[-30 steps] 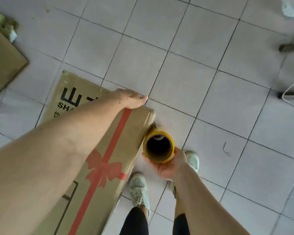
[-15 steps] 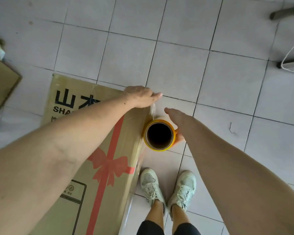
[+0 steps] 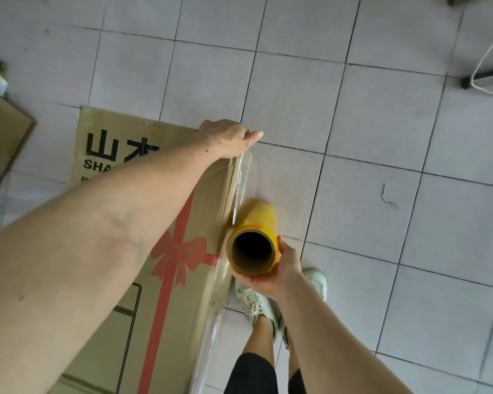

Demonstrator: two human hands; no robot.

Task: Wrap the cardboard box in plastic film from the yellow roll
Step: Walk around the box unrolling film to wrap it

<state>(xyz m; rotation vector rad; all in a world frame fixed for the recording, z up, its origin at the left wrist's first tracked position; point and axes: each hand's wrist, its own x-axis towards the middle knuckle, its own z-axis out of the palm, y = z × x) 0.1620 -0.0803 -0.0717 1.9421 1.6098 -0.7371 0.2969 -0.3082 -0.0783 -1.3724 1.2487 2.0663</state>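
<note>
At the left of the frame the tall cardboard box (image 3: 160,223) stands on the tiled floor (image 3: 353,137), its long axis running up toward the camera. The left hand (image 3: 225,136) lies flat on its top right corner, fingers closed down, seemingly pinning the plastic film (image 3: 244,172). The film runs down the box's right edge. Just right of that edge, at centre, the right hand (image 3: 273,268) cups the yellow roll (image 3: 254,240) from below, fingers curled round it, axis parallel to the box. The roll likely travels round the box next.
</note>
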